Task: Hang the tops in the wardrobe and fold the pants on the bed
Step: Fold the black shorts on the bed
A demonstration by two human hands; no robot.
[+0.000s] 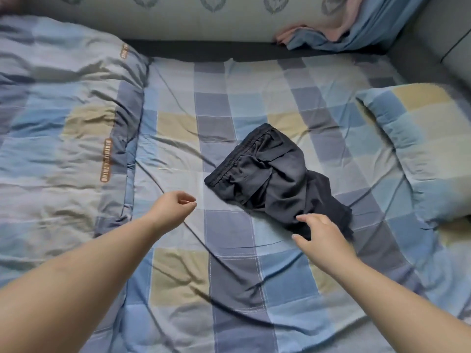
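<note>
Two bare forearms reach in from the near edge of a bed (229, 289) covered w/ a checked sheet in blue, grey and pale yellow squares. Left hand (173, 208) hovers over the sheet toward the bed's left-centre, fingers loosely curled, holding nothing, apart from the clothing. Right hand (322, 235) is spread over the near end of a pair of dark grey pants (275, 179), fingers relaxed and slightly bent; fingertips look to touch or sit just above the fabric, can't tell which, and nothing is gripped. The pants lie folded into a compact bundle approx. at the bed's centre, elastic waistband toward the far left, leg ends toward the near right under the right hand. A rumpled duvet (58, 123) in the same check runs along the left edge. A matching pillow (420, 146) sits at the right edge. Beyond, along the far edge, a pale patterned headboard panel (204, 19); pink and blue cloth (344, 31) is heaped at the far right corner.
</note>
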